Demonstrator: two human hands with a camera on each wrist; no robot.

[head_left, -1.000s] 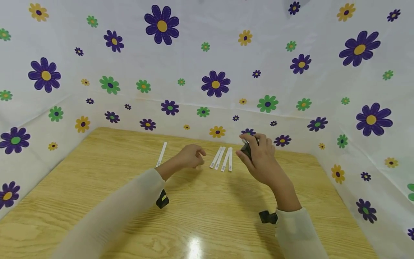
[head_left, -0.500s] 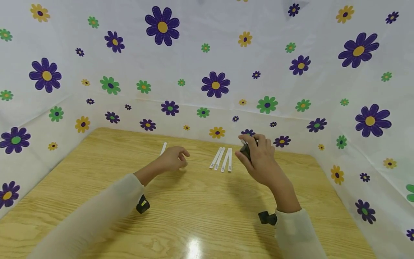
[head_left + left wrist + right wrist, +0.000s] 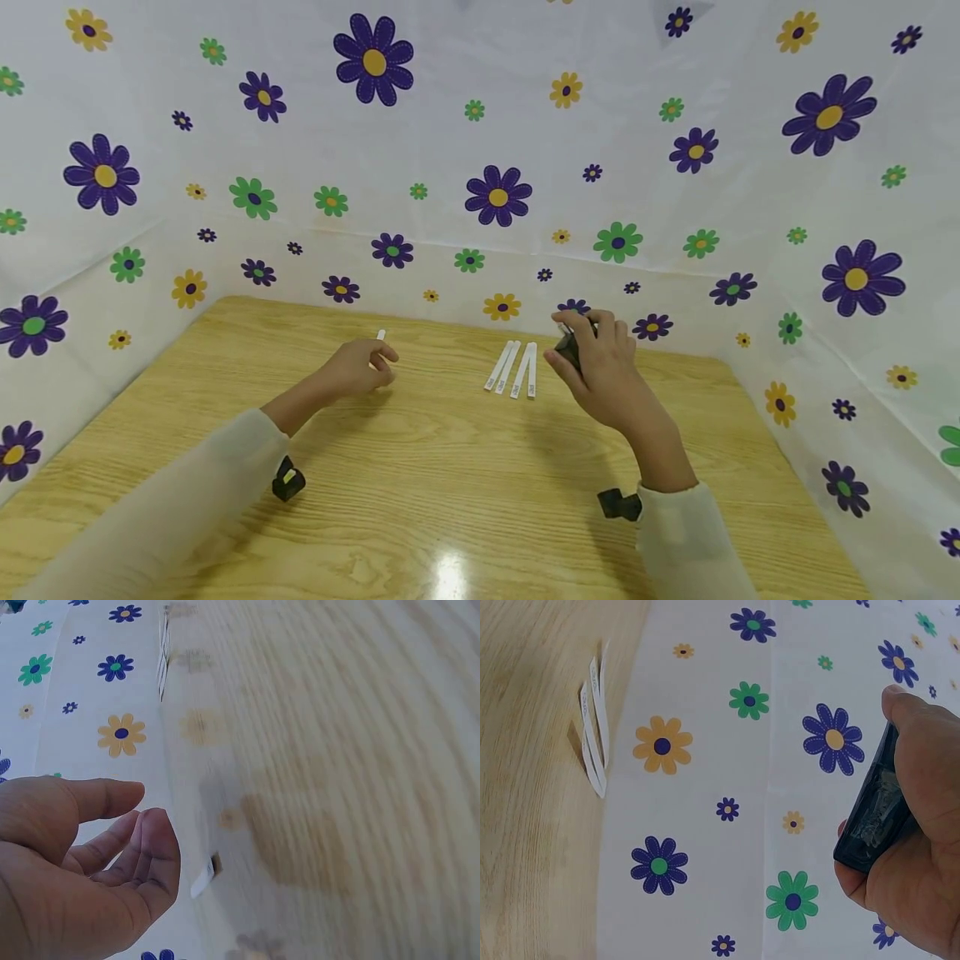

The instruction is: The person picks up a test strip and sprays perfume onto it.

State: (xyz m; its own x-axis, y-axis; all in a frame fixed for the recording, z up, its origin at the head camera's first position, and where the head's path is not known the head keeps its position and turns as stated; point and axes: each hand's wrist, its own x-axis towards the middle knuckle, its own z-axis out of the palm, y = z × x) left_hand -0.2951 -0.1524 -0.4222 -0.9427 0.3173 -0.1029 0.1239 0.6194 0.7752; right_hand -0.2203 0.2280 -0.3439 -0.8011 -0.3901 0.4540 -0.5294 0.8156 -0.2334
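Note:
My right hand (image 3: 611, 367) grips a dark perfume bottle (image 3: 568, 348) above the back right of the table, its index finger over the pale nozzle at the top. In the right wrist view the bottle (image 3: 874, 806) looks like dark glass, partly covered by the fingers and palm. My left hand (image 3: 352, 367) hovers at the left with fingers loosely bent and nothing between thumb and index. Just behind it lies a single white paper strip (image 3: 381, 335), mostly hidden by the hand in the head view; its end (image 3: 203, 879) shows in the left wrist view.
Several white paper test strips (image 3: 532, 375) with small printed ends lie side by side between the hands. The wooden table (image 3: 450, 483) is enclosed by a white cloth (image 3: 435, 133) patterned with flowers. A black wrist camera (image 3: 288, 481) hangs under the left sleeve.
My left hand has moved left, away from the group of strips, and now covers most of the single strip. The right hand stays in place with the perfume bottle.

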